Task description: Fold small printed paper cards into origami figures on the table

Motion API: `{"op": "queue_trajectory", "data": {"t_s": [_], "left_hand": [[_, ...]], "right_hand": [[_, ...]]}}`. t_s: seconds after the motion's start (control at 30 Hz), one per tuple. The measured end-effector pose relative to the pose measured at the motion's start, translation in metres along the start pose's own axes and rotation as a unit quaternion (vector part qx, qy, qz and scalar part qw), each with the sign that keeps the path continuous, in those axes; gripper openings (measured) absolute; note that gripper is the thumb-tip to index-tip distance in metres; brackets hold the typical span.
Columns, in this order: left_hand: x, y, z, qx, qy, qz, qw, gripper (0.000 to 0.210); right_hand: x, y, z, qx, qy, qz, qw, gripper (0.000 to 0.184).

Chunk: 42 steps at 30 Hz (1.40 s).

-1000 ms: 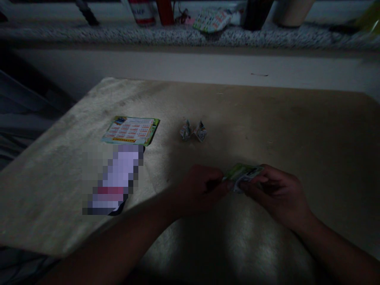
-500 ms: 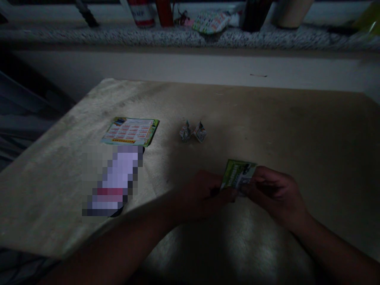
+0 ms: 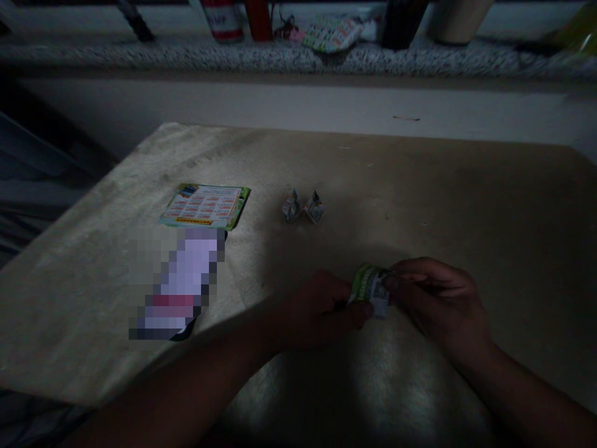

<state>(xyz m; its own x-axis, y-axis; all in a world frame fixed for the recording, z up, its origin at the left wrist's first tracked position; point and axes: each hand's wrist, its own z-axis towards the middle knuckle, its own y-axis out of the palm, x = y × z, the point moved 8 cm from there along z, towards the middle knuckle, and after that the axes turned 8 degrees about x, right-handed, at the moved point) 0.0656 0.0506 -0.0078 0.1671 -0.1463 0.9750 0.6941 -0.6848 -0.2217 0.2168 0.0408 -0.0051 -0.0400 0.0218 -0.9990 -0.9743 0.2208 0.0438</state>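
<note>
A small green-and-white printed paper (image 3: 373, 291) is held between my two hands, low over the table, and it looks bent or curled. My left hand (image 3: 326, 306) pinches its left side, thumb on top. At its right edge my right hand (image 3: 433, 298) grips it between thumb and fingers. Beyond my hands stands a small folded paper figure (image 3: 303, 208) with two pointed peaks, made from printed paper. The dim light hides the finer folds.
The pale table (image 3: 373, 180) carries a printed calendar card (image 3: 205, 206) and a blurred-out phone (image 3: 186, 280) at the left. Behind it, a speckled stone sill (image 3: 186, 59) holds a red-and-white can (image 3: 222, 22), a patterned packet (image 3: 332, 32) and a dark container (image 3: 403, 22).
The paper has tilted and curled, its top edge now lower. My right hand has shifted its grip toward the paper's upper right edge. The other things have stayed put.
</note>
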Motion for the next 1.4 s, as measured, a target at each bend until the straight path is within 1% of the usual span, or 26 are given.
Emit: {"op": "queue_trajectory", "data": {"t_s": [0.07, 0.2, 0.23, 0.27, 0.33, 0.4, 0.43, 0.47, 0.53, 0.73, 0.8, 0.87, 0.93, 1.0, 1.07, 1.1, 1.17, 1.23, 1.27, 1.33, 1.4], "left_hand": [[0.001, -0.001, 0.0, -0.002, -0.01, -0.013, 1.0, 0.038], [0.005, 0.0, -0.001, -0.013, -0.02, -0.019, 1.0, 0.039], [0.005, 0.0, -0.001, -0.009, -0.023, -0.017, 1.0, 0.039], [0.005, -0.001, -0.001, 0.002, -0.021, -0.018, 1.0, 0.038], [0.005, -0.006, 0.0, 0.042, -0.008, -0.015, 0.999, 0.038], [0.007, -0.01, 0.001, 0.079, 0.025, -0.004, 0.997, 0.038], [0.01, -0.01, 0.001, 0.088, 0.045, 0.008, 0.995, 0.037], [0.012, -0.009, 0.001, 0.09, 0.063, 0.022, 0.994, 0.037], [0.016, -0.007, 0.0, 0.09, 0.091, 0.05, 0.99, 0.036], [0.023, -0.008, -0.004, 0.121, 0.124, 0.095, 0.98, 0.033], [0.022, -0.009, -0.004, 0.134, 0.122, 0.104, 0.978, 0.033], [0.02, -0.012, -0.004, 0.151, 0.115, 0.104, 0.976, 0.034], [0.016, -0.013, -0.002, 0.151, 0.099, 0.097, 0.979, 0.035], [0.012, -0.012, 0.0, 0.129, 0.077, 0.091, 0.984, 0.036], [0.01, -0.012, 0.0, 0.112, 0.063, 0.079, 0.989, 0.036], [0.01, -0.014, 0.0, 0.118, 0.058, 0.07, 0.989, 0.036], [0.008, -0.022, 0.0, 0.155, 0.042, 0.053, 0.986, 0.037], [0.004, -0.03, -0.001, 0.198, 0.017, 0.048, 0.979, 0.037], [0.003, -0.033, -0.001, 0.216, 0.011, 0.052, 0.975, 0.035], [0.005, -0.035, -0.001, 0.241, 0.02, 0.074, 0.967, 0.032], [0.01, -0.034, -0.002, 0.251, 0.048, 0.106, 0.961, 0.031]], "right_hand": [[-0.001, -0.003, 0.001, 0.01, -0.003, 0.005, 1.0, 0.011], [-0.004, -0.016, 0.008, 0.059, -0.016, 0.02, 0.998, 0.006], [-0.004, -0.017, 0.009, 0.057, -0.02, 0.026, 0.998, 0.006], [-0.004, -0.015, 0.009, 0.041, -0.02, 0.033, 0.998, 0.008], [-0.002, -0.005, 0.007, -0.025, -0.004, 0.05, 0.998, 0.012], [0.002, 0.007, 0.002, -0.089, 0.023, 0.057, 0.994, 0.012], [0.004, 0.012, 0.0, -0.108, 0.033, 0.053, 0.992, 0.01], [0.006, 0.015, -0.002, -0.117, 0.04, 0.043, 0.991, 0.007], [0.006, 0.018, -0.003, -0.115, 0.041, 0.021, 0.992, 0.004], [-0.001, 0.018, -0.002, -0.106, 0.031, -0.043, 0.993, 0.012], [-0.002, 0.018, -0.002, -0.107, 0.032, -0.055, 0.992, 0.012], [-0.003, 0.019, -0.002, -0.099, 0.037, -0.042, 0.994, 0.004], [-0.002, 0.017, -0.001, -0.078, 0.04, -0.019, 0.996, 0.017], [0.0, 0.016, 0.0, -0.063, 0.043, -0.005, 0.997, 0.027], [0.001, 0.016, 0.0, -0.067, 0.046, 0.002, 0.997, 0.028], [0.001, 0.016, 0.0, -0.07, 0.045, 0.006, 0.996, 0.027], [0.002, 0.016, 0.0, -0.074, 0.043, 0.008, 0.996, 0.027], [0.001, 0.014, -0.001, -0.066, 0.023, -0.009, 0.998, 0.027], [-0.001, 0.012, -0.001, -0.056, 0.002, -0.029, 0.998, 0.027], [-0.008, 0.009, -0.002, -0.03, -0.056, -0.083, 0.995, 0.028], [-0.014, 0.008, -0.003, -0.008, -0.106, -0.136, 0.985, 0.025]]}}
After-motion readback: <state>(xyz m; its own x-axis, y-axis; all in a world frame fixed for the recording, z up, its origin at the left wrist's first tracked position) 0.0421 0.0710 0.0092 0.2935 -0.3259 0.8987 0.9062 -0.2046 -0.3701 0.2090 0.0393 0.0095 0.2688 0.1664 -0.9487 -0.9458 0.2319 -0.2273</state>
